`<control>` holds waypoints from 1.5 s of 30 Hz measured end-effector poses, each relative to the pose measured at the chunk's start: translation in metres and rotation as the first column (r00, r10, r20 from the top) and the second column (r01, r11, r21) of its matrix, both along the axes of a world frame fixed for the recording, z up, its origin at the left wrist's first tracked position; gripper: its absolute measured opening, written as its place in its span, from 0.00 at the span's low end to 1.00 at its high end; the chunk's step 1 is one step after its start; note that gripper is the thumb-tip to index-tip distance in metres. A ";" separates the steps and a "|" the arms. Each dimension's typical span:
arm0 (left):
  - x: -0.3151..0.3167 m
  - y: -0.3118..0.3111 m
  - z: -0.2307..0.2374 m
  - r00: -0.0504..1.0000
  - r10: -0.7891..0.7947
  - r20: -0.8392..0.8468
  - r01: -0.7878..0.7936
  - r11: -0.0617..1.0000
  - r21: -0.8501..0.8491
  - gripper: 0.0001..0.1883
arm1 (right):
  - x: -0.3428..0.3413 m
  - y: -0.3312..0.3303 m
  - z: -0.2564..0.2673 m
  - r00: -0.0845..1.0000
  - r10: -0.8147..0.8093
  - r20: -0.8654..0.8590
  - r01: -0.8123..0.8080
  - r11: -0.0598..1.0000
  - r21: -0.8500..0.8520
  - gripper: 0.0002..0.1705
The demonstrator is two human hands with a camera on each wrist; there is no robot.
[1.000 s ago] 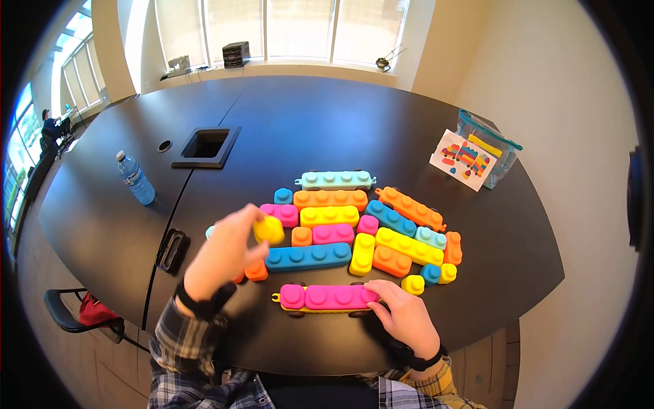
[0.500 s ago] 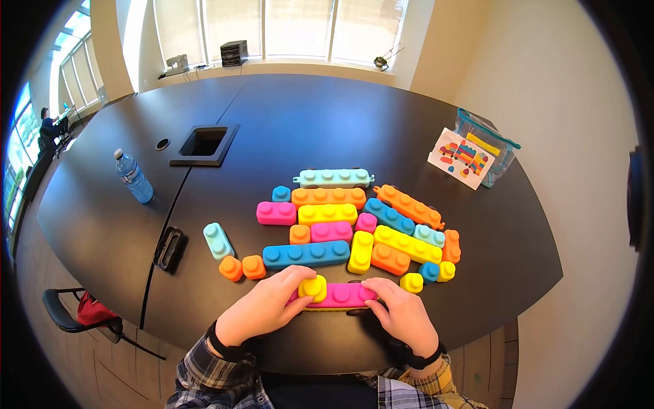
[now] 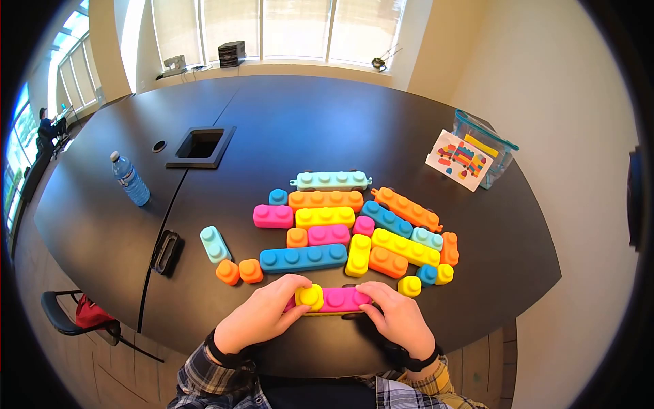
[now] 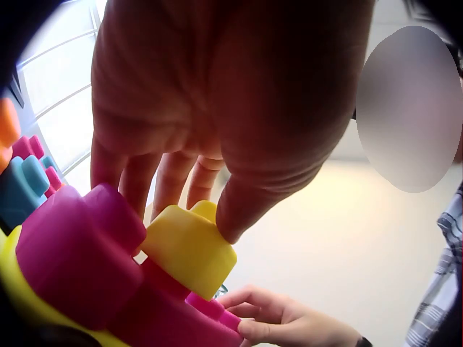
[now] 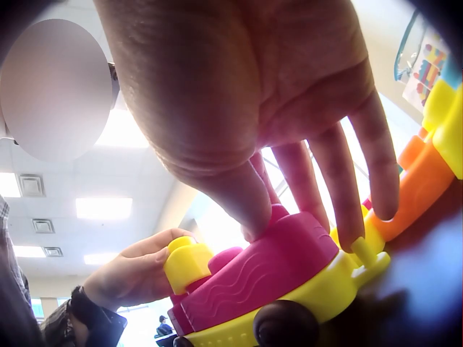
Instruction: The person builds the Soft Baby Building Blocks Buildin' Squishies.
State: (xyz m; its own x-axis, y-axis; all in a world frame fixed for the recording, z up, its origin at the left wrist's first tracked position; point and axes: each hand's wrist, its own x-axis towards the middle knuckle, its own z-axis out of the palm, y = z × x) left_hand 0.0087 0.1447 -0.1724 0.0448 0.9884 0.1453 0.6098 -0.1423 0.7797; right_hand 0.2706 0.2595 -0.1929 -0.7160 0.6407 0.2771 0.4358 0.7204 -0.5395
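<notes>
A toy car's yellow wheeled base (image 5: 322,296) carries a long pink block (image 3: 338,298) and, at its left end, a small pink block (image 4: 76,253). On top of the long block, close to where the two pink blocks meet, is a small yellow block (image 3: 310,297). My left hand (image 3: 257,315) pinches that yellow block between thumb and fingers. With its thumb and fingertips, my right hand (image 3: 402,319) grips the right end of the long pink block. Two dark wheels show low on the base in the right wrist view.
Just beyond the car lie several loose blocks, among them a long blue block (image 3: 304,258). Two small orange blocks (image 3: 227,272) and a light blue block (image 3: 215,245) are at the left. Farther out are a water bottle (image 3: 130,178), a picture card (image 3: 459,160) and a clear bag (image 3: 501,151).
My left hand has brought the yellow block from above the loose blocks down onto the long pink block. My right hand has stayed on the car's right end.
</notes>
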 end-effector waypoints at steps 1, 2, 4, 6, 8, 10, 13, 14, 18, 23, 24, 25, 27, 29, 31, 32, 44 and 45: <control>0.000 0.000 -0.002 1.000 0.001 -0.009 -0.001 1.000 0.017 0.20 | 0.000 0.000 0.000 1.000 0.000 0.000 0.000 1.000 0.000 0.16; 0.000 0.001 -0.003 1.000 0.002 -0.017 -0.001 0.999 0.035 0.20 | 0.000 0.000 0.000 1.000 0.001 -0.004 -0.001 1.000 0.004 0.16; -0.001 0.003 -0.005 1.000 -0.003 -0.030 0.004 0.999 0.043 0.21 | -0.001 -0.001 -0.001 1.000 0.001 -0.007 -0.001 1.000 0.008 0.16; -0.001 0.005 -0.008 0.999 -0.010 -0.043 0.013 0.999 0.052 0.21 | -0.001 -0.001 0.000 1.000 -0.002 -0.018 0.002 1.000 0.020 0.16; -0.001 0.006 -0.010 0.999 -0.014 -0.035 0.016 0.998 0.055 0.21 | 0.000 -0.002 0.000 1.000 -0.006 -0.010 0.007 1.000 0.015 0.16; -0.002 0.006 -0.012 0.999 -0.014 -0.032 0.015 0.999 0.036 0.21 | 0.000 -0.002 0.000 1.000 -0.009 -0.003 0.009 1.000 0.009 0.16; -0.001 0.006 -0.013 0.999 -0.006 -0.037 0.007 1.000 0.020 0.21 | 0.001 0.000 -0.001 1.000 -0.004 -0.001 0.004 1.000 0.010 0.17; 0.000 0.006 -0.013 0.999 -0.001 -0.043 0.002 1.000 0.022 0.21 | 0.001 0.001 -0.002 1.000 0.000 -0.009 0.000 1.000 0.007 0.17; 0.002 0.006 -0.015 0.999 -0.002 -0.037 0.002 1.000 0.025 0.22 | 0.002 -0.001 -0.002 1.000 -0.006 -0.023 0.006 1.000 0.008 0.16; -0.003 -0.002 -0.002 0.990 0.046 -0.136 -0.042 0.999 0.032 0.23 | 0.002 0.000 -0.002 1.000 0.003 -0.025 -0.003 1.000 0.010 0.15; -0.006 -0.005 -0.001 0.990 0.048 -0.136 -0.044 0.998 0.034 0.23 | 0.002 0.001 -0.002 1.000 0.001 -0.019 -0.001 1.000 0.004 0.15; -0.009 -0.009 -0.001 0.983 0.086 -0.162 -0.078 0.996 0.054 0.22 | 0.003 0.001 -0.002 1.000 0.002 -0.019 -0.002 1.000 0.005 0.15; -0.013 -0.014 -0.004 0.974 0.124 -0.187 -0.112 0.991 0.073 0.20 | 0.003 0.000 -0.003 1.000 -0.006 -0.022 0.007 1.000 0.014 0.15; -0.014 -0.017 -0.007 0.973 0.139 -0.186 -0.119 0.986 0.113 0.18 | 0.002 0.001 -0.004 1.000 -0.004 -0.021 0.004 1.000 0.011 0.15; -0.013 -0.017 -0.010 0.973 0.154 -0.173 -0.133 0.983 0.122 0.17 | 0.002 0.001 -0.004 1.000 -0.001 -0.019 0.001 1.000 0.010 0.15; -0.013 -0.016 -0.011 0.973 0.168 -0.160 -0.147 0.980 0.133 0.16 | 0.002 0.000 -0.004 1.000 -0.004 -0.018 0.004 1.000 0.009 0.16; -0.155 -0.005 -0.019 0.710 0.393 -0.584 -0.326 0.919 0.222 0.25 | 0.003 0.001 -0.005 1.000 0.010 -0.018 -0.009 1.000 0.021 0.17; -0.168 -0.003 -0.028 0.744 0.370 -0.556 -0.327 0.928 0.180 0.25 | 0.003 0.001 -0.004 1.000 0.011 -0.021 -0.010 1.000 0.023 0.17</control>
State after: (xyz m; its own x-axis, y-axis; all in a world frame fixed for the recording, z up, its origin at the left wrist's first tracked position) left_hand -0.1590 0.1421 -0.2007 -0.2053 0.9404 0.2711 0.9544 0.1310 0.2684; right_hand 0.2738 0.2608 -0.1972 -0.7165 0.6264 0.3070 0.4169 0.7374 -0.5315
